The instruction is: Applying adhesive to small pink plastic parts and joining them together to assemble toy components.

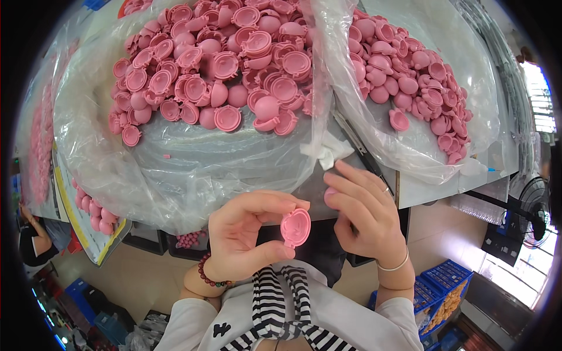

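My left hand (249, 225) is closed in a pinch on a small pink plastic half-shell (296, 227), a round cup with a rim and small tabs, its hollow side turned up. To the right, my right hand (369, 213) has its fingers apart and bent, holding nothing that I can make out. Its fingertips are nearest a crumpled white tissue (328, 151) on the table, beside a black-handled utility knife (370, 159). Beyond my hands lies a large heap of pink half-shells (216, 70) on clear plastic sheeting (199, 152).
A second heap of pink pieces (410, 88) lies in a clear bag at the right. Round pink pieces (93, 207) sit by a yellow-edged board (73, 202) at the left. A black fan (534, 210) and blue crates (442, 286) stand at the right. Another person's arm (36, 231) shows far left.
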Motion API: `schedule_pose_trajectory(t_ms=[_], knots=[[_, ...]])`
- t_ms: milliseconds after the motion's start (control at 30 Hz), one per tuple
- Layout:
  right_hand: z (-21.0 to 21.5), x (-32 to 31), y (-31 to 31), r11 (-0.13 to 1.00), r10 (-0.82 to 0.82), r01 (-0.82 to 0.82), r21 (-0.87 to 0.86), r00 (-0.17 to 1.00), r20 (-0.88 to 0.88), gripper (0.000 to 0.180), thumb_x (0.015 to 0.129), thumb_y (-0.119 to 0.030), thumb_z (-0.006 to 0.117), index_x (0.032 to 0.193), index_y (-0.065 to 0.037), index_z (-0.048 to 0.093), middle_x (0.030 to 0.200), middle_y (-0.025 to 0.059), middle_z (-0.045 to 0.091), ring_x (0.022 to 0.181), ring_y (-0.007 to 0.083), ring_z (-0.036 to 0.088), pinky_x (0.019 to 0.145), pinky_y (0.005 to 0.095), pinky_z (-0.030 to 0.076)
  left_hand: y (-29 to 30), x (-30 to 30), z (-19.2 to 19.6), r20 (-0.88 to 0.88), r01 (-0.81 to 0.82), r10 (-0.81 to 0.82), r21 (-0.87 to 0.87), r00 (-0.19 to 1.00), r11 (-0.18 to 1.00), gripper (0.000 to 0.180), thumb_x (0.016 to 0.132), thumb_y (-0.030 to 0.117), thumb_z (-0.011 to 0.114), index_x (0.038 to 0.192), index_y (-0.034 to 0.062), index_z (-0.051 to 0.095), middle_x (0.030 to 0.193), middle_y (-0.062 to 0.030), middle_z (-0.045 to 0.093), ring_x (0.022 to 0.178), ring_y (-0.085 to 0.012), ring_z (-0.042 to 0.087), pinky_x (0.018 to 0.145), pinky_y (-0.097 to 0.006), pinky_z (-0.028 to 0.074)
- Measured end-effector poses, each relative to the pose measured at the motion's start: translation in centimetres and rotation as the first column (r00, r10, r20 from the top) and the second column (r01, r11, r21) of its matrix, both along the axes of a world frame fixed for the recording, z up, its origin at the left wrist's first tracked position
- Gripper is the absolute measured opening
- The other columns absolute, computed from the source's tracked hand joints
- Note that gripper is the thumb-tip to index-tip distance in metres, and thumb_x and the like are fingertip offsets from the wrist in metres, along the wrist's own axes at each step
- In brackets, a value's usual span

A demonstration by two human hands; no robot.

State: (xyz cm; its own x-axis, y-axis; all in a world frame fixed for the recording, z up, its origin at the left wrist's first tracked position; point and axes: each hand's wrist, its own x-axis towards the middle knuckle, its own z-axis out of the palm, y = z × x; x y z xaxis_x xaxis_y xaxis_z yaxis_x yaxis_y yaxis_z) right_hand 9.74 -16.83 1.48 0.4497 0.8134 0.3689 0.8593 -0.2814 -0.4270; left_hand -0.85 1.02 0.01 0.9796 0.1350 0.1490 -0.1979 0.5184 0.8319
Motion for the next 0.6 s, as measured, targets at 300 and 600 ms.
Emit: schedule_pose_trajectory(t_ms=[300, 600], knots=[[0.2, -1.8, 0.6, 0.952, -0.304, 0.304, 0.016, 0.953, -0.005, 0.035, 0.056, -0.005, 0.070, 0.087, 0.000, 0.057, 0.079, 0.0095, 0.053, 0.066, 0.0240, 0.051, 0.057, 0.0329, 0.044, -0.2, 0.3, 0.3, -0.016, -0.013, 0.013, 0.034, 1.000, 0.999, 0.045, 0.065, -0.009, 0.067, 0.106, -0.0057, 0.049, 0.109, -0.0199, 0.052, 0.102, -0.0255, 0.053, 0.087, -0.034, 0.044], [0.5, -1.1, 0.6, 0.960, -0.277, 0.279, 0.007, 0.955, -0.109, 0.034, 0.058, 0.003, 0.066, 0.091, -0.001, 0.058, 0.092, 0.0106, 0.055, 0.076, 0.0253, 0.055, 0.064, 0.0301, 0.046, -0.2, 0.2, 0.1, -0.014, 0.001, -0.002, -0.011, 1.000, 1.000, 0.047, 0.067, -0.008, 0.066, 0.109, -0.0066, 0.046, 0.110, -0.0203, 0.052, 0.102, -0.0242, 0.054, 0.087, -0.034, 0.044]])
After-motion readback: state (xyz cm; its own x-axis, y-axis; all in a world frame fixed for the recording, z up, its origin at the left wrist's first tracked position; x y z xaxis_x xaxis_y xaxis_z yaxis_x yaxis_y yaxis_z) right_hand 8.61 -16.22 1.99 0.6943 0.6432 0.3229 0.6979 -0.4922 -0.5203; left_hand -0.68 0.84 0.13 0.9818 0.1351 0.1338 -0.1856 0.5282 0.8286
